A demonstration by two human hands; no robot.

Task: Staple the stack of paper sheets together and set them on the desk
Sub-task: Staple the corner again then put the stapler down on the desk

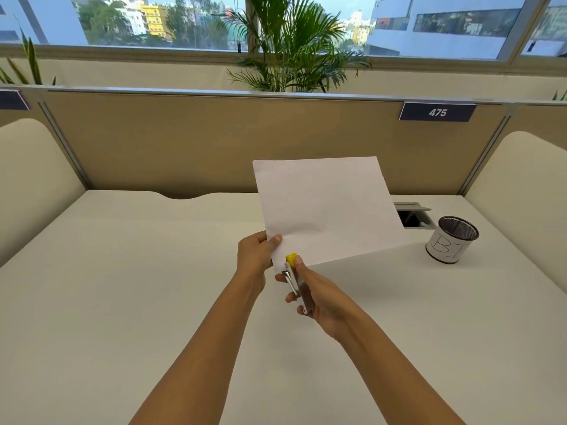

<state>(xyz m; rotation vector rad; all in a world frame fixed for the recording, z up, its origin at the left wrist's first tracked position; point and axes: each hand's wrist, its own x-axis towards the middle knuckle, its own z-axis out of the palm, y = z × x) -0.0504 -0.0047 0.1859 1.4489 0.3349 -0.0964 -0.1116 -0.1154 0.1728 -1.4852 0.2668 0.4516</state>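
I see one stack of paper sheets (328,210) held above the desk (122,286), my left hand (254,259) pinching its near corner, my right hand (319,299) squeezing one stapler (296,280) there, one mesh cup (451,240), partition behind, window beyond

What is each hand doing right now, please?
Left hand: closed, pinching the paper sheets at their near edge.
Right hand: closed around the stapler, at the sheets' corner.
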